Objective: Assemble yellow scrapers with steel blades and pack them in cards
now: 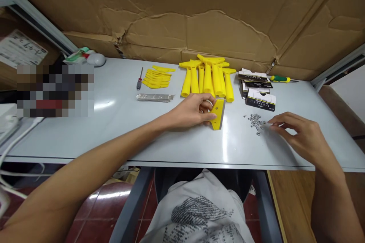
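Six or so yellow handles point(207, 78); two hands point(194, 110), one scraper point(218, 114).

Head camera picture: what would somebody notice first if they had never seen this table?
Probably the bunch of bright yellow scraper handles at the back of the grey table, below the cardboard wall. Next, the left hand gripping a yellow scraper in the middle, flat on the table. To its right, the right hand reaches its fingertips to a little heap of tiny metal screws.
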Demonstrator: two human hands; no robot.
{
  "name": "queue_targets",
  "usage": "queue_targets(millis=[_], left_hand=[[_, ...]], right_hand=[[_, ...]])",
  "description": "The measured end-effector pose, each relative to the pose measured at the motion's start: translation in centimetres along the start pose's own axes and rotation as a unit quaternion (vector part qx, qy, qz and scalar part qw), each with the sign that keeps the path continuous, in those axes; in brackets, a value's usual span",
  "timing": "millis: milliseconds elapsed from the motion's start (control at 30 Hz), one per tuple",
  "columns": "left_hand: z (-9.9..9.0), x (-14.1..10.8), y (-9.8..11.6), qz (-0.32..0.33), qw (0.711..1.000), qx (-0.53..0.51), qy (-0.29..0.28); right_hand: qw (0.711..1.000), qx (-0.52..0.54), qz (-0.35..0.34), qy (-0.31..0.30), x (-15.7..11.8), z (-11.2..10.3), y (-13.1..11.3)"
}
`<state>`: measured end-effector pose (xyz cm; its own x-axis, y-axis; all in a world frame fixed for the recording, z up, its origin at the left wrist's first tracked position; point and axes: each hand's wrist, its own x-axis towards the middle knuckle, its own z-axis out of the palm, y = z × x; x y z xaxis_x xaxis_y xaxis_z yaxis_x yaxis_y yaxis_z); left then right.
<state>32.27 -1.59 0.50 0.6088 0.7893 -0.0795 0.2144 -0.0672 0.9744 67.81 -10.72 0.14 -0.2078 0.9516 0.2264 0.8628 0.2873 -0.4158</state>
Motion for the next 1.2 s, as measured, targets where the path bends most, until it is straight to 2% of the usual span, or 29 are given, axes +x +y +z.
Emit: queue_targets(millis=[100,233,400,633,767,1000,1200], left_hand=[[0.0,-0.1,0.2,-0.008,1.000,-0.007,-0.001],[-0.1,-0.1,0.3,-0.022,1.000,-0.004,0.001],[-0.3,0.0,-0.1,-0.030,0.999,-0.019,0.002],[-0.6,0.3,-0.5,-0.028,1.000,-0.008,0.011],[-0.7,0.4,-0.4,-0.022,1.000,0.013,0.015],[-0.8,0.1,0.0,-0.021,1.000,0.009,0.017],[-0.8,0.1,-0.3,-0.024,1.000,0.002,0.012]], right_hand=[[1.000,0.001,0.002,-0.020,0.9,-0.2,0.4],[0.998,-0.003,-0.004,-0.063,2.0,0.8,0.8],[0.998,-0.036,-0.031,-0.050,2.5,1.8,1.0],[0.992,-0.068,-0.083,-0.073,2.5,1.6,0.9],[0.989,-0.086,-0.103,-0.065,2.5,1.6,1.3],[0.990,-0.071,-0.115,-0.030,2.4,1.5,1.5],[0.994,-0.043,-0.087,-0.051,2.5,1.7,1.9]])
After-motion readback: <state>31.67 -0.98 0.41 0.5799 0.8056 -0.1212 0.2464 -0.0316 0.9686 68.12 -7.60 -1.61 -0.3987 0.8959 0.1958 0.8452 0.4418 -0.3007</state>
